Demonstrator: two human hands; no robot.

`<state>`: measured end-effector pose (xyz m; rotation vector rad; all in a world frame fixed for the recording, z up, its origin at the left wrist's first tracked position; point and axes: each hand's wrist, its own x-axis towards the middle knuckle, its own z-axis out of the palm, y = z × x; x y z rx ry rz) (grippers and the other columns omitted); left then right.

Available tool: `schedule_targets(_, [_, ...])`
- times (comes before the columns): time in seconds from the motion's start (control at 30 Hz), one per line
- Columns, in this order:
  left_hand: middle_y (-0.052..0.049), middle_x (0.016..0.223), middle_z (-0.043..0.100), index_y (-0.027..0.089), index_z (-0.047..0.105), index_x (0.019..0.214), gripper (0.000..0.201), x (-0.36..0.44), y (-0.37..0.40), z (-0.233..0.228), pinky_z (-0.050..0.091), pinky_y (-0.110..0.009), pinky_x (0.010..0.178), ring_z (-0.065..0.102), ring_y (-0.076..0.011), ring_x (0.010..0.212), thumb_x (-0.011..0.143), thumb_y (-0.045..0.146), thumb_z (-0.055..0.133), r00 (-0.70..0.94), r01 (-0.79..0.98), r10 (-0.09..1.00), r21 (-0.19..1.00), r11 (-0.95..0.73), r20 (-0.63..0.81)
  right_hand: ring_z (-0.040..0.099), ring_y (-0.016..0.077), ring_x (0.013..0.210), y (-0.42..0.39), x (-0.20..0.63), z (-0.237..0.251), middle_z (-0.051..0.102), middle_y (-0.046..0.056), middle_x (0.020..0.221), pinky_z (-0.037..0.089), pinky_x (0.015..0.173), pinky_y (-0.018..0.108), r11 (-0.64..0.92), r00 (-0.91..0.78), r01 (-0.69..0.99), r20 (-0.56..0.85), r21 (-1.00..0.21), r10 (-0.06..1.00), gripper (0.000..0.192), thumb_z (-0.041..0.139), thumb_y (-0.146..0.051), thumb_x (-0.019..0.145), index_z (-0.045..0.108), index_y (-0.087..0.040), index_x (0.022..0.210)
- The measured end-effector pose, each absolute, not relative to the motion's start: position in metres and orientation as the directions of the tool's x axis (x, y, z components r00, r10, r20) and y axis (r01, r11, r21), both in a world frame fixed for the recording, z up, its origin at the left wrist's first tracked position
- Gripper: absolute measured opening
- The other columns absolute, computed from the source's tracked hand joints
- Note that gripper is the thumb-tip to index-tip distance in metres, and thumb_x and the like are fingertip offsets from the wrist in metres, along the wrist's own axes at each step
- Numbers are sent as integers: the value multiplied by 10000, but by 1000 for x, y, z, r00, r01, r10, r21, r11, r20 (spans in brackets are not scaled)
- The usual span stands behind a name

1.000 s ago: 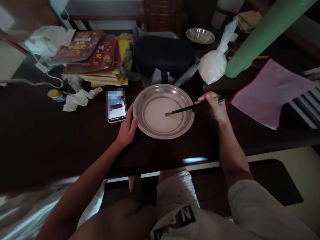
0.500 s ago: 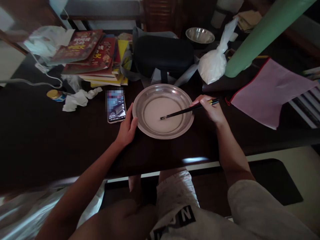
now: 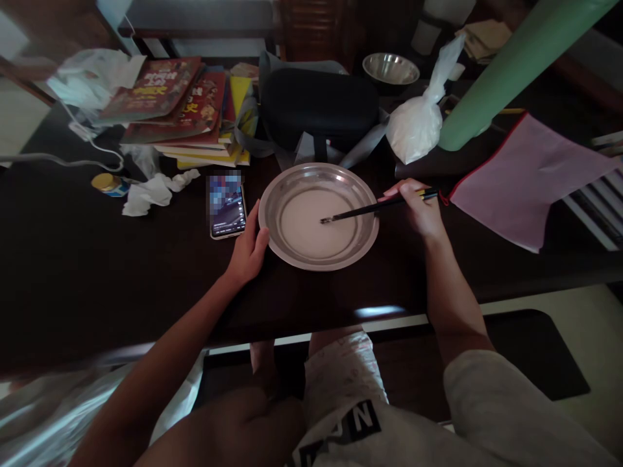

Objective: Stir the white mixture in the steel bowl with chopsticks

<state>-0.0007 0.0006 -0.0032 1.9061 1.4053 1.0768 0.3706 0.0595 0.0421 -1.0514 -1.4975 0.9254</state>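
A wide metal basin holds a whitish liquid and stands on the dark table. My left hand grips its left rim, the thumb on the near side and the fingers along the outer edge. In my right hand, beyond the basin's right rim, is a pair of black chopsticks with gold bands near the top. They slant down to the left, close together, and their tips are at the liquid near the basin's middle. A phone with a lit screen lies just left of the basin, near my left fingers.
Behind the basin are a black case and a tied bag of white powder. Stacked books, crumpled tissue and a small jar lie left. To the right are a green tube and a pink pouch.
My right hand has shifted right and slightly up with the chopsticks, so their tips have moved a little right and farther from me. My left hand stays on the rim.
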Motion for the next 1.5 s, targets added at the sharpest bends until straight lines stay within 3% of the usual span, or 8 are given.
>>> schedule_targets(0.2, [-129,1634,374,251,306,1593,692,-1,0,-4,299,-512,1249,407,-314,1485,1017,629,378,150,510,944,795,-329,295,751,203,816,60,370,40,762,-3,769,600,846,392,325,-175,158,297,-932,939,371,641,-618,858,759,-275,778])
schedule_targets(0.4, [-140,1642,354,234,294,1597,710,-1,0,-2,328,-513,1234,394,-319,1492,1017,640,357,149,522,948,792,-316,281,739,174,698,60,371,40,742,-22,711,604,774,365,293,-84,107,285,-950,955,334,645,-579,875,759,-274,798])
schedule_targets(0.57, [-130,1638,365,241,319,1586,706,0,1,-2,314,-492,1244,403,-313,1487,1010,646,374,147,512,946,796,-323,288,758,211,838,60,370,41,771,-1,780,599,879,401,328,-140,176,306,-928,942,372,650,-626,846,761,-276,792])
schedule_targets(0.73, [-134,1634,371,244,317,1586,708,-1,1,-3,310,-509,1242,412,-320,1480,1008,648,377,145,504,946,801,-322,289,745,195,706,61,371,40,738,-16,695,611,793,394,281,-73,133,273,-951,959,377,636,-630,855,750,-276,794])
schedule_targets(0.9, [-134,1634,373,245,323,1584,705,-1,1,-3,321,-506,1237,411,-321,1481,1008,646,379,142,505,948,802,-318,286,759,207,840,60,370,40,765,-3,782,599,871,393,327,-171,147,301,-934,938,341,649,-596,864,769,-282,810])
schedule_targets(1.03, [-138,1638,363,236,315,1589,721,-1,1,-3,336,-509,1230,405,-328,1484,1006,655,371,145,517,949,797,-314,280,749,187,732,60,371,41,743,-15,721,610,797,375,298,-70,120,292,-947,954,342,640,-588,873,764,-276,806])
schedule_targets(1.37, [-131,1639,364,236,315,1589,708,0,1,-2,331,-490,1236,400,-316,1488,1012,642,370,150,514,946,794,-323,288,737,164,701,60,371,40,744,-23,716,592,772,343,322,-88,101,314,-941,945,302,636,-534,901,779,-278,827])
schedule_targets(1.5, [-152,1634,366,212,295,1597,730,0,1,-3,342,-517,1224,408,-328,1481,1015,650,344,145,541,949,781,-312,279,751,183,791,61,371,40,767,-9,773,591,819,352,339,-183,135,313,-931,932,327,633,-558,893,784,-275,826])
